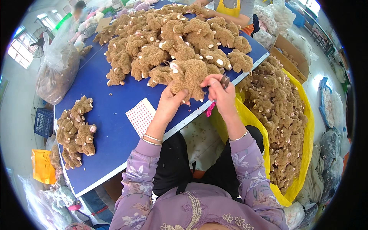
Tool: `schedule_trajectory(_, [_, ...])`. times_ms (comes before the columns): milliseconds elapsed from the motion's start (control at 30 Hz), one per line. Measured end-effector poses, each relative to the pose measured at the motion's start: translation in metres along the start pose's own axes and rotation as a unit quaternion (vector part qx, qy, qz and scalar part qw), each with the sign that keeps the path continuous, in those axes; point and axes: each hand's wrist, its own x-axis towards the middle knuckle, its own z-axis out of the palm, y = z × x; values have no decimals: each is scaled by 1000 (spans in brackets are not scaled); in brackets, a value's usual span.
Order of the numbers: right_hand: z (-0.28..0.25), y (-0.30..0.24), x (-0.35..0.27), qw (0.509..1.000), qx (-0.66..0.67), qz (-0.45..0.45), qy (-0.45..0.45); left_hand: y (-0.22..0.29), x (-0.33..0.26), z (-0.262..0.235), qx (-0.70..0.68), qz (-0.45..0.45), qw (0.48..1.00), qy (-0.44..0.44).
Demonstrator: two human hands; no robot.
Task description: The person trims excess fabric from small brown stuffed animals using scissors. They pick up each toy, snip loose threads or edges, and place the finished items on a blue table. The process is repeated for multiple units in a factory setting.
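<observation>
My left hand [171,102] is closed on a fluffy brown plush toy [190,74], gripping its lower left side over the near table edge. The toy has small pale paw and ear patches. My right hand [221,94] is at the toy's right side, thumb and index finger close to its fur. Within that hand sits a pair of thread snips [225,80], dark metal points up, with a bright pink wrapping [210,109] hanging below the palm. Whether the right fingertips also pinch fur or a thread is too small to tell.
A big heap of similar plush toys [153,38] covers the far blue table [111,140]. A smaller pile [76,132] and a sticker sheet [141,118] lie nearer. Right of me stands a yellow sack [309,115] full of toys. Across the table is another person [234,13].
</observation>
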Motion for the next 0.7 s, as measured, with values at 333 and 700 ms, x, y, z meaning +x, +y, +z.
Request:
schedule_trajectory(333, [-11,-3,6,994,-87,64,-14,-2,-2,1,106,-38,992,-51])
schedule_trajectory(700, [-11,6,6,996,-89,4,-26,-3,-6,10,225,137,965,-16])
